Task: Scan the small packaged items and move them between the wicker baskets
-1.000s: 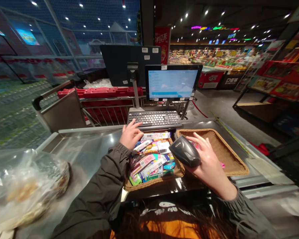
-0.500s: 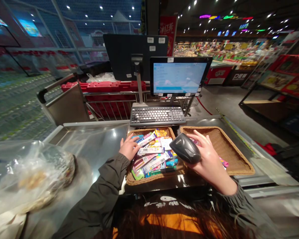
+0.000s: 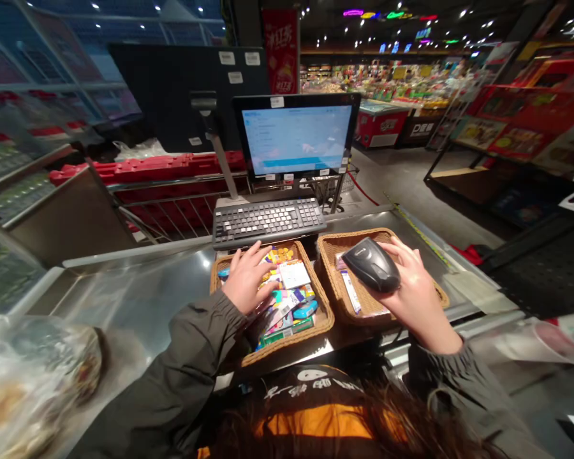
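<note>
Left hand (image 3: 245, 278) lies flat, fingers spread, on the heap of small colourful packets (image 3: 287, 293) in the left woven wicker basket (image 3: 287, 347); gripping nothing that I can see. Packets sit directly under and right of its fingertips, long axes mixed. Right hand (image 3: 411, 290) is wrapped around the black handheld barcode scanner (image 3: 370, 263), over the right wicker basket (image 3: 332, 271), which holds a few flat packets. Scanner window hidden; labels unreadable.

Scanner (image 3: 372, 270): black, glossy. Baskets (image 3: 326, 313): tan woven wicker, the left one filled with packets (image 3: 289, 294) in pink, blue, white, green and yellow. Keyboard (image 3: 268, 220): dark grey with pale keys; sleeve (image 3: 172, 382): dark olive; crates (image 3: 143, 171): red.
</note>
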Demonstrator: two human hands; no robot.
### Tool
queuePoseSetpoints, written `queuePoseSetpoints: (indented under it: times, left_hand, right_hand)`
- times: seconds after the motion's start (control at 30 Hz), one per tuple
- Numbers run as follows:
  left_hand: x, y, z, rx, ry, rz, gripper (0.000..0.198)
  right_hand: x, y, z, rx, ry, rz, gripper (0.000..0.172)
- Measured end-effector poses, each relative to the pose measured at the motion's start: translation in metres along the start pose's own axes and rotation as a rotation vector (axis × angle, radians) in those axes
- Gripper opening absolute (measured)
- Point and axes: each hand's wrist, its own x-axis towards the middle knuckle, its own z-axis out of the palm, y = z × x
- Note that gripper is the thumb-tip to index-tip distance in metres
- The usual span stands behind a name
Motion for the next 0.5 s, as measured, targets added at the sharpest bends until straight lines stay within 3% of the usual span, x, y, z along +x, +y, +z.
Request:
queuePoseSetpoints:
  times: [0.13, 0.23, 0.37, 0.5]
  left_hand:
    - [0.058, 0.035, 0.019, -0.042, -0.077, 0.215, 0.028]
    - [0.107, 0.064, 0.047, -0.059, -0.164, 0.407, 0.031]
    - [0.168, 0.092, 0.102, 0.0, -0.3, 0.586, 0.05]
    - [0.213, 0.101, 0.164, 0.018, -0.382, 0.758, 0.032]
  right_hand:
    - [-0.01, 0.026, -0.013, -0.041, 0.048, 0.083, 0.03]
    - [-0.016, 0.041, -0.019, -0.055, 0.053, 0.12, 0.03]
    - [-0.021, 0.058, -0.023, -0.057, 0.056, 0.145, 0.032]
    - [-0.022, 0.074, -0.027, -0.052, 0.052, 0.173, 0.033]
